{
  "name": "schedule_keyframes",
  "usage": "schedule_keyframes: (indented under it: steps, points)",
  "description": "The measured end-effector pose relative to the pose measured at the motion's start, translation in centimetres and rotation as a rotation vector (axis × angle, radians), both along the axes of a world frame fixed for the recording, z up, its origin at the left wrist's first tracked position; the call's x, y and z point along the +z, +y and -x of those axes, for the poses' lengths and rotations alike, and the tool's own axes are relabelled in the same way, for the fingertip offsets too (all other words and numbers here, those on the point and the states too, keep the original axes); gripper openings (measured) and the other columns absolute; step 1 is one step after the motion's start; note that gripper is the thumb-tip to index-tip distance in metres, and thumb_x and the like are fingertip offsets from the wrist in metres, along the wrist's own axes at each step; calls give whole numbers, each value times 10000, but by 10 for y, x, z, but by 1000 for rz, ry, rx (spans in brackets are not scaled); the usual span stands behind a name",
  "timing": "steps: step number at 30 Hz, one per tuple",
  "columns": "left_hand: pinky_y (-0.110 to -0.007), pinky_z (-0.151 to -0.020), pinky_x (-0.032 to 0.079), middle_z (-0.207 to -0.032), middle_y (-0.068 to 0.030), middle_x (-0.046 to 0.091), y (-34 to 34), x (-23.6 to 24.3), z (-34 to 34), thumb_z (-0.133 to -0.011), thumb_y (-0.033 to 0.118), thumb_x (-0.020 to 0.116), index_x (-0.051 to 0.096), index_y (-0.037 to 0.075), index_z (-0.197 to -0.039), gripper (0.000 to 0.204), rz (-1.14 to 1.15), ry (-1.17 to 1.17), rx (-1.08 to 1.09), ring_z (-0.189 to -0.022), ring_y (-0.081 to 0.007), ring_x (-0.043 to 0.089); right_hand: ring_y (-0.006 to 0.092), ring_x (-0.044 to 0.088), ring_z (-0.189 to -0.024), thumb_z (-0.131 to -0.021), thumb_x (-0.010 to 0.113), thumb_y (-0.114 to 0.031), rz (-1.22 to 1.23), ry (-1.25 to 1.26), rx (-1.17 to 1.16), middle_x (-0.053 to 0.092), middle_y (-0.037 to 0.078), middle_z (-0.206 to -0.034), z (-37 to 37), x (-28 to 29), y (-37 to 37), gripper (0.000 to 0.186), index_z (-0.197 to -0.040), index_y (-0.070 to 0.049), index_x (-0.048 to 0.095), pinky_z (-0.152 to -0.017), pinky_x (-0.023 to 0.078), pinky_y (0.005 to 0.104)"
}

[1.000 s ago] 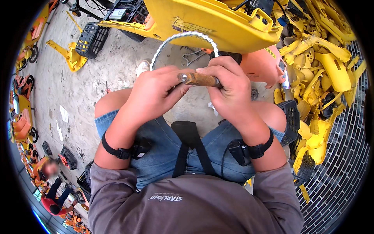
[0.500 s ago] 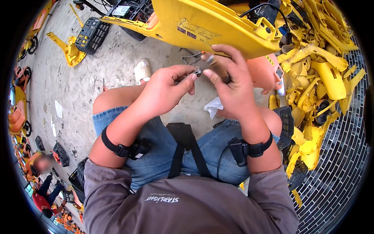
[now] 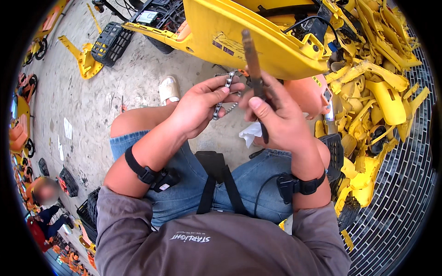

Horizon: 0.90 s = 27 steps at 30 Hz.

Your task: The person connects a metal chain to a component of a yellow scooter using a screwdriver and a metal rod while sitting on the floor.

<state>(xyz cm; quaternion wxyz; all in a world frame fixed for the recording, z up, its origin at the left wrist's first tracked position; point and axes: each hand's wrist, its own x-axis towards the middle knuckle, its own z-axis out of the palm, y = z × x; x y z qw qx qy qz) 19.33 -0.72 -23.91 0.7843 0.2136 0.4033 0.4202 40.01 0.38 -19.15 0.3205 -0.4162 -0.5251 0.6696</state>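
Head view, looking down over a lap in denim shorts. Left hand (image 3: 198, 108) curled, thumb and fingers pinching a short length of metal chain (image 3: 224, 94), links hanging down toward 6 o'clock of the fingertips. Right hand (image 3: 276, 119) wrapped firmly round the middle of a rusty brown-handled tool (image 3: 253, 64), shaft standing up toward 12 o'clock, its dark lower end poking out below the thumb. Chain and tool meeting just between the two hands, directly above the gap between the knees. White rag (image 3: 251, 133) tucked under the right hand at about 7 o'clock of it. Black wrist straps on both forearms.

At 12 o'clock of the hands, a large yellow plastic body panel (image 3: 239, 37), close behind the tool tip. At 3 o'clock, a heap of yellow plastic parts (image 3: 377, 92) lying on brick paving. At 10 o'clock, a white shoe (image 3: 169, 88) on the concrete floor (image 3: 115, 78), and further out a black basket (image 3: 110, 43).

Judged from this: best done by keeping the chain taut and flat between the left fingers, presenting a single link squarely to the tool, holding the tool steady and close to the body, and keeping fingertips out of the pinch point. Exact contact point between tool and link too small to tell.
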Motion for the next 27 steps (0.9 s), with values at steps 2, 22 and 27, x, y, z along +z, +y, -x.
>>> schedule_keyframes:
  steps: [2,22,27]
  points:
    - [-213,-637,452,-1298,-103,640,0,0,0,-1035,104,522,497,-7,-1416,397,8,14,22,-1091,-153,650,264,679,-850,-986,620,-143,-155,-221,20,685,131,-982,1,-17,-1,369,-1319,-11,534,-762,533,373]
    - [-217,-536,419,-1048,-81,719,0,-12,-11,-1011,93,548,595,-61,-1260,297,-100,471,52,-707,-80,579,395,661,-766,-915,671,-143,-966,-488,-159,659,180,-883,26,-28,-25,311,-1183,-15,578,-632,536,451]
    - [-222,-581,451,-1124,-97,700,2,-42,-7,-1027,75,515,538,-51,-1356,353,-17,483,-87,-962,-122,659,400,695,-846,-956,633,-161,-601,-927,96,696,217,-962,17,-65,-22,313,-1230,-16,584,-709,557,423]
